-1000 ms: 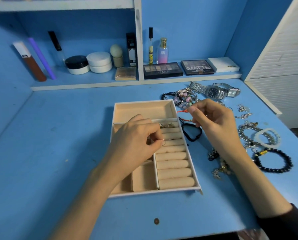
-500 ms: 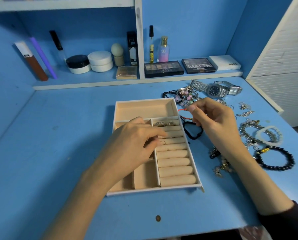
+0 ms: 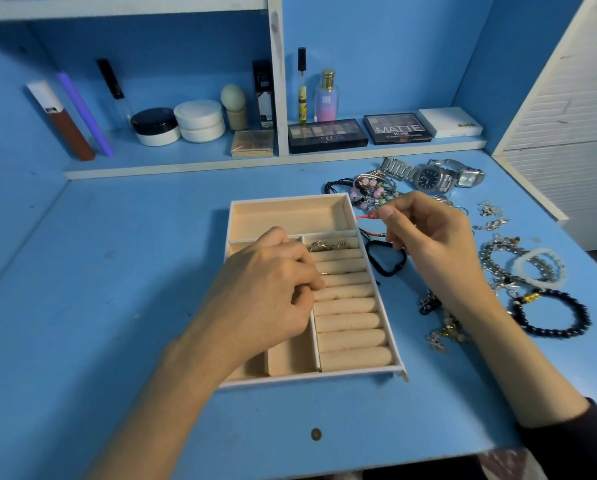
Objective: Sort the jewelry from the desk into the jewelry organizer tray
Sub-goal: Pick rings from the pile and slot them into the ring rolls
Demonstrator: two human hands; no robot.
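The beige jewelry organizer tray (image 3: 290, 216) sits mid-desk. Two rings (image 3: 328, 244) rest in its top ring roll slot, and a thin ring (image 3: 336, 272) lies between rolls lower down. My left hand (image 3: 269, 292) is curled over the tray, its fingertips pressed together on the rolls just below that thin ring. My right hand (image 3: 432, 244) hovers right of the tray, thumb and forefinger pinched beside a red cord bracelet (image 3: 366, 218). A thin silvery piece, seemingly a small ring, shows in its fingers. A black cord bracelet (image 3: 385, 261) lies under that hand.
Loose jewelry covers the desk's right side: two watches (image 3: 432, 176), pink bead bracelets (image 3: 369, 188), chain bracelets (image 3: 497, 258), a white bracelet (image 3: 546, 268), a black bead bracelet (image 3: 553, 313) and earrings (image 3: 491, 216). Cosmetics line the back shelf (image 3: 186, 164). A white cabinet (image 3: 567, 133) stands at the right.
The thin ring that was at my left fingertips now sits between the ring rolls, and those fingers have curled just below it. My right hand has barely moved.
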